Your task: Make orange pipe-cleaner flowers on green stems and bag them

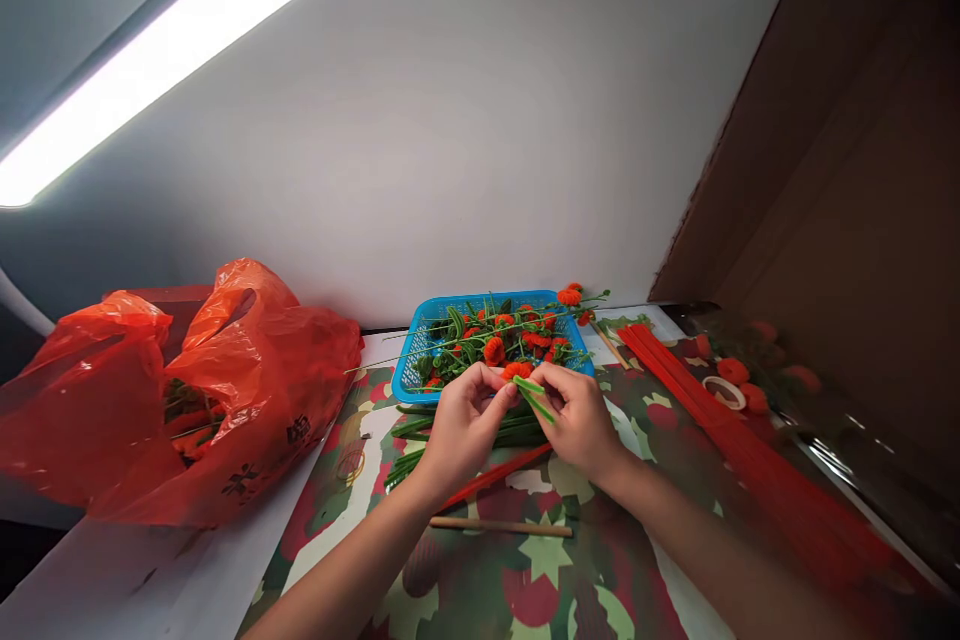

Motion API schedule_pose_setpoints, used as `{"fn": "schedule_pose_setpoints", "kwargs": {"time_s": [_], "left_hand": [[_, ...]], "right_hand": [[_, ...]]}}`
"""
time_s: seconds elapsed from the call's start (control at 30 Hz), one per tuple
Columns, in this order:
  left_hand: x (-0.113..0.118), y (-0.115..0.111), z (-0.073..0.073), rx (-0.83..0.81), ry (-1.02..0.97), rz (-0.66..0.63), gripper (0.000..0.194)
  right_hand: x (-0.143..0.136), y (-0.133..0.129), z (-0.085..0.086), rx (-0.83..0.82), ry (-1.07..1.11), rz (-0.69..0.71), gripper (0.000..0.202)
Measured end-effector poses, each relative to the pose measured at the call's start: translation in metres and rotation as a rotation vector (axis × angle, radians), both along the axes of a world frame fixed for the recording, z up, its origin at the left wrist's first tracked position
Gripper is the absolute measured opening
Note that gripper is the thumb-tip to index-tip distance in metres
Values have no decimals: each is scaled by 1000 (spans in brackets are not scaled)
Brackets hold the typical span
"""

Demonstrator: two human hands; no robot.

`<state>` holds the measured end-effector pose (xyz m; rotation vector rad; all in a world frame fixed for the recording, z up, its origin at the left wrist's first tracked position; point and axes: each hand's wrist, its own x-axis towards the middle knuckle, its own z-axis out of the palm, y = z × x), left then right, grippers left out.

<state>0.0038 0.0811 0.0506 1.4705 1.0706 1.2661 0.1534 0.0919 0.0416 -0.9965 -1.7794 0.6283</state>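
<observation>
In front of the basket my left hand (465,415) and my right hand (577,415) meet, fingertips pinched close together. Between them is a folded green pipe cleaner (538,404), its two short arms sticking out toward my right palm. The thumb and forefinger of each hand close on it; the exact grip points are partly hidden. Just behind the fingertips shows an orange fuzzy flower (517,371). Below my hands lie a bundle of green pipe cleaners (409,425), some red pipe cleaners (499,475) and a thin wooden stick (501,526).
A blue plastic basket (401,375) holds orange flowers with green stems. At left slumps an open red plastic bag (300,370). Long red pipe cleaners (697,405) stretch along the right, near a roll of tape (724,393). A camouflage-patterned cover (465,585) lies on the table.
</observation>
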Motion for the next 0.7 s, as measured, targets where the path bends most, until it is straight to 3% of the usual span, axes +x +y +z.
{"fn": "schedule_pose_setpoints", "kwargs": {"time_s": [0.2, 0.33, 0.43, 0.5, 0.6, 0.7], "left_hand": [[5, -9, -11, 161, 86, 100, 15], [4, -1, -8, -100, -134, 60, 21], [1, 7, -3, -349, -363, 32, 27], [0, 10, -1, -409, -475, 36, 28], [0, 8, 0, -340, -456, 22, 32], [-1, 4, 0, -142, -217, -12, 32]], "right_hand": [[-18, -9, -8, -507, 551, 72, 35], [-19, -7, -7, -656, 582, 85, 34], [-14, -1, -3, -674, 498, 114, 34], [-10, 0, 1, -635, 431, 115, 30], [-8, -4, 6, -481, 214, 93, 26], [-6, -8, 11, -324, 24, 48, 31]]}}
